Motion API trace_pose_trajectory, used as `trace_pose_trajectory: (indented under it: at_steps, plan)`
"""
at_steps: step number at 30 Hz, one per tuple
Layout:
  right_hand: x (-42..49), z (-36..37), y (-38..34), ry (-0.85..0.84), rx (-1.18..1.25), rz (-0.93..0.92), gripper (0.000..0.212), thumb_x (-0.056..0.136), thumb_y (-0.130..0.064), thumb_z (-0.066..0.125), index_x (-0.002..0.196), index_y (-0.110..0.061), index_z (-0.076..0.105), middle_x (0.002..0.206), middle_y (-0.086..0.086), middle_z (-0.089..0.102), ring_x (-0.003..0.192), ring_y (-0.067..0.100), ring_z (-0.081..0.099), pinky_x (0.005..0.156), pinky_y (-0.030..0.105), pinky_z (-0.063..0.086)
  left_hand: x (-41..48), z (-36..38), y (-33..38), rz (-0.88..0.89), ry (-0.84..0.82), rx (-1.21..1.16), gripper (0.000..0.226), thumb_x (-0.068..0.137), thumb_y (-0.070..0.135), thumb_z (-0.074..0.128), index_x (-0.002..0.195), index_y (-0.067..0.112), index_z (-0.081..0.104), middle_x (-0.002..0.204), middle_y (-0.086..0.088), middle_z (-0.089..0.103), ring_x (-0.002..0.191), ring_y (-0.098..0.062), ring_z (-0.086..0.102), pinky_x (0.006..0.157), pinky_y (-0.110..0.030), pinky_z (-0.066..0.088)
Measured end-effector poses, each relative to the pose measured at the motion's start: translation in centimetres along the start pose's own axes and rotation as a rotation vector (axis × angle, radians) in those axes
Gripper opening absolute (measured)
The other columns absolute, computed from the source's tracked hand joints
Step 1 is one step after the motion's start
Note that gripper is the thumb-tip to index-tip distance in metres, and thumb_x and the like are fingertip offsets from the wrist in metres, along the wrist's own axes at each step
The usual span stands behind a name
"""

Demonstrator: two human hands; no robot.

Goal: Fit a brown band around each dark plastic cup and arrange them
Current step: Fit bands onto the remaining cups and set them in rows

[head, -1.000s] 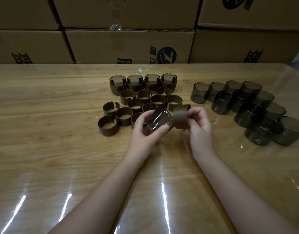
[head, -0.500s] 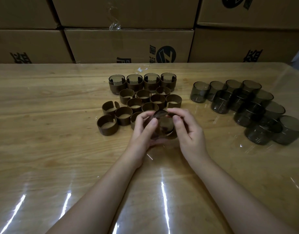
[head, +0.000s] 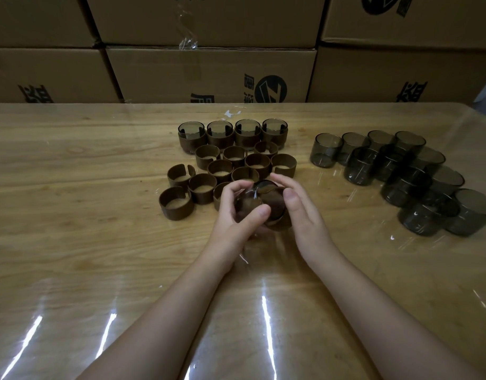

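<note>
Left hand (head: 237, 218) and right hand (head: 302, 215) curl their fingers round a tilted smoky-dark cup (head: 259, 189), brown band (head: 276, 208) partly on, above the counter (head: 71, 242) by loose bands (head: 176, 204); boxes (head: 159, 75) show unreadable black characters and a round logo (head: 272, 89).

Your left hand (head: 235, 215) and right hand (head: 304, 215) are bare; your left forearm (head: 165, 311) and right forearm (head: 387, 311) are bare too, down to the lower edge; the thumbnails in view are short and plain.

Both hands, left hand (head: 236, 215) and right hand (head: 302, 212), gripped a dark cup (head: 252, 198) with its brown band (head: 276, 207) above the table (head: 71, 215).
</note>
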State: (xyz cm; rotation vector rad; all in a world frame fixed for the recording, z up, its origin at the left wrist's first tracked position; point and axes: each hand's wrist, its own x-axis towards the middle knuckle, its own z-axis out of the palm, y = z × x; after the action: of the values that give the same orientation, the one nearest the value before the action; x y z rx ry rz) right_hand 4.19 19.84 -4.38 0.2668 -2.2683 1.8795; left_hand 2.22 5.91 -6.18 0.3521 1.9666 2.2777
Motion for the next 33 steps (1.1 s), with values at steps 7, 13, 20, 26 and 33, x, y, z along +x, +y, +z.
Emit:
trace_pose_trajectory:
  at_steps: [7,13,20,26,33]
  plan:
    - [0.0,0.2,0.2,-0.069,0.041,0.166,0.051,0.088,-0.061,0.028,0.103,-0.033,0.067,0.098,-0.013,0.072,0.099,0.001,0.065,0.087,0.017,0.049,0.0,0.1,0.3,-0.006,0.021,-0.04,0.063,0.06,0.051,0.07,0.116,0.032,0.048,0.132,-0.014,0.046,0.11,-0.031,0.062,0.071,-0.038,0.059]
    - [-0.1,0.7,0.1,0.003,0.023,0.191,0.045,0.087,-0.062,0.024,0.082,-0.056,0.068,0.092,-0.026,0.07,0.095,-0.007,0.063,0.091,0.027,0.047,-0.1,0.5,0.4,0.015,0.041,-0.013,0.066,0.059,0.052,0.069,0.116,0.029,0.046,0.129,-0.015,0.048,0.094,-0.017,0.069,0.063,-0.029,0.057]
    - [0.0,1.1,0.4,0.032,0.012,0.208,0.043,0.086,-0.066,0.019,0.08,-0.068,0.062,0.087,-0.035,0.066,0.09,-0.017,0.058,0.085,0.02,0.042,-0.1,0.7,0.6,0.05,0.065,0.044,0.057,0.06,0.054,0.066,0.111,0.036,0.047,0.125,-0.01,0.048,0.095,-0.018,0.067,0.061,-0.027,0.057]
    - [0.1,1.1,0.6,0.055,0.019,0.217,0.046,0.084,-0.073,0.018,0.08,-0.066,0.063,0.087,-0.034,0.067,0.092,-0.01,0.062,0.088,0.024,0.045,-0.1,0.8,0.7,0.063,0.074,0.052,0.055,0.061,0.054,0.065,0.11,0.036,0.047,0.124,-0.009,0.048,0.088,-0.009,0.068,0.06,-0.03,0.058]
    - [0.1,1.2,0.9,0.076,0.069,0.245,0.052,0.081,-0.069,0.022,0.078,-0.048,0.07,0.085,-0.024,0.071,0.09,-0.006,0.065,0.087,0.022,0.049,-0.1,0.9,0.7,0.065,0.076,0.07,0.049,0.067,0.048,0.068,0.109,0.037,0.046,0.123,-0.008,0.048,0.089,-0.009,0.068,0.059,-0.027,0.057]
